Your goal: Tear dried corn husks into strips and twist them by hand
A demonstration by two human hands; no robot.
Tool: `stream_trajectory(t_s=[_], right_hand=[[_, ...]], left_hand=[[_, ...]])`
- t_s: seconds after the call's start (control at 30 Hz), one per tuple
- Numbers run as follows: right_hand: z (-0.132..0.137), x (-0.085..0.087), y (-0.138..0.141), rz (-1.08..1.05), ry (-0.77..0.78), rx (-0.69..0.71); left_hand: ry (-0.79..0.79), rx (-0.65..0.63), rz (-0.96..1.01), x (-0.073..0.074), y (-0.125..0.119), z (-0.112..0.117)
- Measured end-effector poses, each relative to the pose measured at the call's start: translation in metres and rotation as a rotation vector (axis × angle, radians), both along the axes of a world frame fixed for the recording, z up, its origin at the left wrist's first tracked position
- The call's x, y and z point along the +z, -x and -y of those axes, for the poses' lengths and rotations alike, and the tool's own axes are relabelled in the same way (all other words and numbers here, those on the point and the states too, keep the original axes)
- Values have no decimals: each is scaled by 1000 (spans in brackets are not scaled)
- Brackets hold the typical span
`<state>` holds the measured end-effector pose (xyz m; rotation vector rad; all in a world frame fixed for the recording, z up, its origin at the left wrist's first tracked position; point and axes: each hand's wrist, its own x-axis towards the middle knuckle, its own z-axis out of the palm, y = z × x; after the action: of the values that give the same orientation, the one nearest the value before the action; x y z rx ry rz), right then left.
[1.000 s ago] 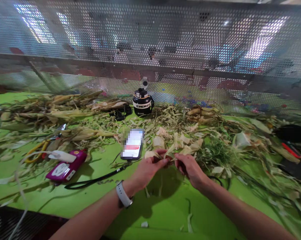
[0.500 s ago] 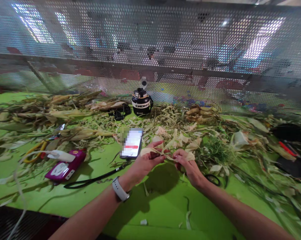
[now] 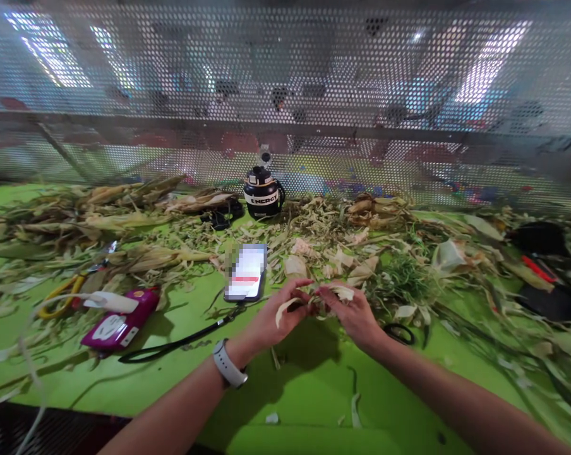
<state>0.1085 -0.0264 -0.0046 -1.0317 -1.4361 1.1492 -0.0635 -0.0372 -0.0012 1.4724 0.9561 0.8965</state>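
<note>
Between my hands is a pale strip of corn husk (image 3: 285, 309), curling out past the fingers on both sides. My left hand (image 3: 278, 316), with a light watch on its wrist, is closed on the strip's left part, thumb and fingers pinching. From the right, my right hand (image 3: 354, 316) pinches the same husk, whose folded end shows above the knuckles. The fingertips of both hands nearly meet, and the middle of the husk is partly hidden by them. Just behind the left hand lies a phone (image 3: 247, 272) with a lit screen on the green tabletop (image 3: 309, 392).
Dry husk piles (image 3: 143, 208) and scraps cover the back. At left are a purple power bank (image 3: 119, 322) with a white cable and yellow-handled scissors (image 3: 62, 300). A black bottle (image 3: 263, 194) stands before a perforated metal screen (image 3: 314, 76). Green threads (image 3: 406, 278) lie right.
The husk strip has been bent, its left end now curving down over my left hand. My fingers have drawn closer together around it, and the view has shifted slightly.
</note>
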Motion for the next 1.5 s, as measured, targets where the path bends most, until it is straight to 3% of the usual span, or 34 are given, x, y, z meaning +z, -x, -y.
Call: stream_trajectory(t_s=[0.13, 0.33, 0.43, 0.57, 0.73, 0.83, 1.03, 1.2, 1.27, 1.37, 1.5], right_hand=[[4, -1, 0, -73, 114, 30], [5, 5, 0, -163, 223, 36], [-1, 8, -2, -123, 200, 23], [-4, 9, -4, -141, 155, -58], [-3, 10, -1, -244, 191, -77], [-4, 10, -1, -279, 215, -103], [-2, 5, 3, -294, 243, -74], [-3, 1, 1, -206, 239, -73], [-6, 3, -4, -83, 142, -133], [-8, 11, -11, 194, -210, -215], [-2, 19, -12, 541, -558, -82]], left_hand=[[-49, -125, -64, -1, 3, 1], [116, -190, 43, 3, -2, 4], [189, -90, 138, 6, -3, 3], [226, 157, 249, 8, -4, 0], [207, 366, 231, 10, -7, 3], [172, 423, 177, 12, -8, 6], [123, 213, -50, 12, -11, 8], [25, 151, -115, 13, -12, 6], [-1, 150, -140, 11, -11, 5], [-8, 146, -173, 7, -9, 6], [-20, 196, -111, 4, -8, 6]])
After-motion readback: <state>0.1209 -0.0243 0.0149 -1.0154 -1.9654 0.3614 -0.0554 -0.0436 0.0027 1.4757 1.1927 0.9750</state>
